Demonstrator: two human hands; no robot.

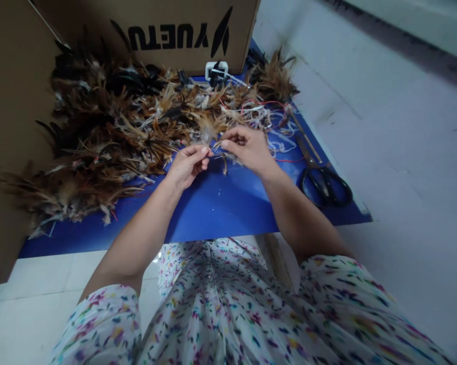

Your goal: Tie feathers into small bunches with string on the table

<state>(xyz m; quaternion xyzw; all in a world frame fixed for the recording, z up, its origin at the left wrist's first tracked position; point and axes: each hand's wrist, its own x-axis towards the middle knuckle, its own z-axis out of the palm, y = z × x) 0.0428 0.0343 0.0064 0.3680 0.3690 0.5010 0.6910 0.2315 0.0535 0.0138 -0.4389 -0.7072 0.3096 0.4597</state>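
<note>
Both hands meet over the front of the feather heap. My left hand [190, 163] is closed in a pinch, thumb against forefinger, at the lower end of a small fluffy tuft of feathers [206, 133]. Just right of it, my right hand [250, 148] pinches thin pale feather quills [217, 146] between thumb and fingers. The fingertips of the two hands are almost touching. Exactly how the quills pass between them is too small to make out. A short loose feather [225, 165] lies on the blue tabletop [221, 208] just below the hands.
Brown and black feathers [129, 121] cover the table's left and back. A cardboard box [183, 20] stands behind, another cardboard panel [8, 126] at left. Black-handled scissors [325, 186], a thin stick [306, 137] and tangled white strings [285, 139] lie right, beside a pale wall [403, 152].
</note>
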